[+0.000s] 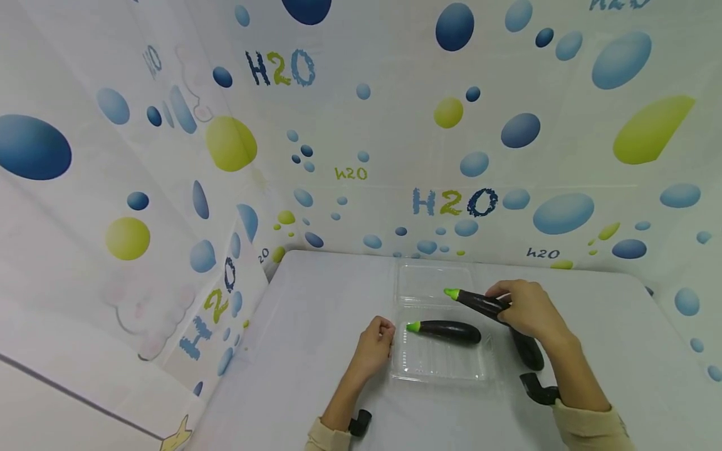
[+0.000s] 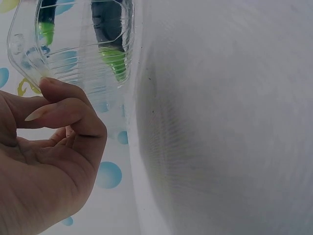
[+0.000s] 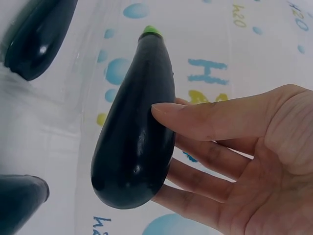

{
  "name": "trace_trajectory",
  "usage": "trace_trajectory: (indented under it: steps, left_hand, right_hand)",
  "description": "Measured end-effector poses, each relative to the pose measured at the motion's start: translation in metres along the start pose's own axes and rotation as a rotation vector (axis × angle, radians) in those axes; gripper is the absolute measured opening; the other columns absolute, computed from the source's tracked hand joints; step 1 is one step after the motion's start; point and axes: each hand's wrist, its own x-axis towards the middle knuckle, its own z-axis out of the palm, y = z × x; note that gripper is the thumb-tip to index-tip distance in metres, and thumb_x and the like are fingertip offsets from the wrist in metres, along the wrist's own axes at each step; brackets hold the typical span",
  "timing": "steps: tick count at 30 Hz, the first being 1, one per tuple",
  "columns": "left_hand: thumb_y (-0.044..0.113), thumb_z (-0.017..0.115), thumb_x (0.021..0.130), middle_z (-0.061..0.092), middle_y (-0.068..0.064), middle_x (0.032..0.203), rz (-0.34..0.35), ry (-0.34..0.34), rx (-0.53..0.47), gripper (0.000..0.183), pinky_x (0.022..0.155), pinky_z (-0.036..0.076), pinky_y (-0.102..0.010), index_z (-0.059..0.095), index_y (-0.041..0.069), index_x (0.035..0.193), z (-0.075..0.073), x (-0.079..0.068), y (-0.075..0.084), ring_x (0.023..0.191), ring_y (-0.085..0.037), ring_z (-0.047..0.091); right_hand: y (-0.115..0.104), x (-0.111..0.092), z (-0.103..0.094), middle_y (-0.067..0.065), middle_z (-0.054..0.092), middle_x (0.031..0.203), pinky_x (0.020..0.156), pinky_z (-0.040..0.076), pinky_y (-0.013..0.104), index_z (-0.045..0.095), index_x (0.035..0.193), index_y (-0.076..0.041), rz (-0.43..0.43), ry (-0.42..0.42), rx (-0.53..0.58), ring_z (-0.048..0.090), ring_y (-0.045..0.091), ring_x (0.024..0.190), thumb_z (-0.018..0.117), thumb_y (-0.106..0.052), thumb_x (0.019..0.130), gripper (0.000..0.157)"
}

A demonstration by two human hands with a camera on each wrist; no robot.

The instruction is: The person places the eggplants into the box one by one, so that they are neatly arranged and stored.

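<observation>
A clear plastic container [image 1: 445, 369] lies unfolded on the table, its lid half at the back. One dark eggplant [image 1: 448, 331] with a green stem lies in the front half, stem toward the left. My right hand [image 1: 527, 307] holds a second eggplant [image 3: 134, 132] between thumb and fingers above the container's right side, its green stem pointing left. Below that hand, a third eggplant [image 1: 527, 349] lies on the table right of the container. At the container's left edge, my left hand [image 1: 375, 347] pinches the rim with curled fingers, as the left wrist view shows.
The white table [image 1: 316, 300] reaches back to a wall sheet [image 1: 383, 125] printed with blue and green dots and H2O lettering. Black camera mounts [image 1: 539, 389] sit at both wrists.
</observation>
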Motion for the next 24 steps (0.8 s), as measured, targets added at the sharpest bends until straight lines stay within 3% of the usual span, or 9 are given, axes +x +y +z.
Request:
trace_trajectory:
  steps: [10, 24]
  left_hand:
    - [0.012, 0.053, 0.109, 0.063, -0.010, 0.087, 0.000, -0.014, -0.020, 0.013, 0.056, 0.049, -0.024, 0.059, 0.000, 0.111, -0.001, 0.000, -0.001, 0.064, -0.010, 0.057]
    - [0.011, 0.054, 0.109, 0.062, -0.007, 0.086, -0.005, -0.012, -0.006, 0.013, 0.056, 0.049, -0.023, 0.059, 0.000, 0.111, -0.001, 0.001, -0.003, 0.065, -0.012, 0.058]
  right_hand:
    - [-0.005, 0.007, 0.003, 0.020, 0.075, 0.105, 0.077, 0.059, 0.053, 0.077, 0.111, -0.003, -0.034, -0.045, 0.028, 0.072, 0.038, 0.095, 0.078, 0.008, 0.075, 0.038]
    - [-0.012, 0.013, 0.010, 0.017, 0.075, 0.104, 0.074, 0.061, 0.046, 0.077, 0.110, -0.002, -0.057, -0.113, 0.043, 0.072, 0.033, 0.094, 0.077, 0.012, 0.074, 0.038]
